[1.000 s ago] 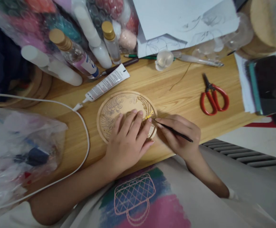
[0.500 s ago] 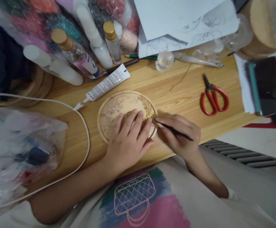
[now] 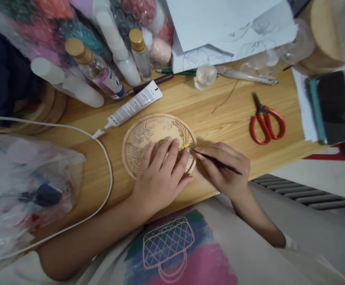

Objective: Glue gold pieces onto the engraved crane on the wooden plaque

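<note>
A round wooden plaque [image 3: 142, 138] with a raised rim lies on the table, its face drawn with dark curling lines. Gold wire [image 3: 186, 143] runs along part of the pattern on the right side. My left hand [image 3: 160, 174] rests flat over the lower part of the plaque, fingers spread, hiding what lies beneath. In my right hand [image 3: 227, 168], at the plaque's right edge, are slim black tweezers [image 3: 220, 163], pinched between thumb and fingers. Their tip is beside my left index finger, near the gold wire; whether it grips any wire is too small to tell.
Red-handled pliers [image 3: 267, 124] lie to the right, near a phone [image 3: 335, 107]. A white glue tube [image 3: 135, 105] lies beyond the plaque, with bottles [image 3: 101, 75] behind. A white cable [image 3: 108, 166] loops at left beside a plastic bag [image 3: 32, 178]. Paper sketches [image 3: 231, 27] lie at the back.
</note>
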### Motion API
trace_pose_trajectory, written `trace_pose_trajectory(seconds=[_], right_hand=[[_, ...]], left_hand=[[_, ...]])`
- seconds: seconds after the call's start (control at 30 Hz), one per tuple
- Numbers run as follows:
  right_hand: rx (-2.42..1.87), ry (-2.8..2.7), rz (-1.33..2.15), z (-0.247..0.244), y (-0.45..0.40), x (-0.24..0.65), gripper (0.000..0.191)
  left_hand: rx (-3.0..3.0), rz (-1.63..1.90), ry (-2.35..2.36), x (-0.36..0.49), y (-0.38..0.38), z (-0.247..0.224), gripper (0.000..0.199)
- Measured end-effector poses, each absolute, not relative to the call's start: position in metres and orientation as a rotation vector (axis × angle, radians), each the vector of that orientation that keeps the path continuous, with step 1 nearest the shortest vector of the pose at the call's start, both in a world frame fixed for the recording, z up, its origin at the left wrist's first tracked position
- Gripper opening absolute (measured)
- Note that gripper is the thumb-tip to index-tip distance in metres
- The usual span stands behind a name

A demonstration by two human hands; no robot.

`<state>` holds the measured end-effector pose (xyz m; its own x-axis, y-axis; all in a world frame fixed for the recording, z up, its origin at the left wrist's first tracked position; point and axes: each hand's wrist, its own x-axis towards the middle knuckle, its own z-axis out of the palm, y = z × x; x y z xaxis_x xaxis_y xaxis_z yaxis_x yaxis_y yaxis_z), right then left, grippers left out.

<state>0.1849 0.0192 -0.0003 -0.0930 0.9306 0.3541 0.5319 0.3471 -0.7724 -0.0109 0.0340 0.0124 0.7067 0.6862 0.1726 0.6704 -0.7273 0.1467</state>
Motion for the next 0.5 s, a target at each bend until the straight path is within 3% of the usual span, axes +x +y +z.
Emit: trace_pose_trajectory(seconds=[0.5], right_hand=[[-1.304,-1.726,0.608,-0.0001,0.0194,0.1857,0.025]], left_hand=[[2.802,0.379,1.131,-0.0129,0.0332,0.0071,0.048]])
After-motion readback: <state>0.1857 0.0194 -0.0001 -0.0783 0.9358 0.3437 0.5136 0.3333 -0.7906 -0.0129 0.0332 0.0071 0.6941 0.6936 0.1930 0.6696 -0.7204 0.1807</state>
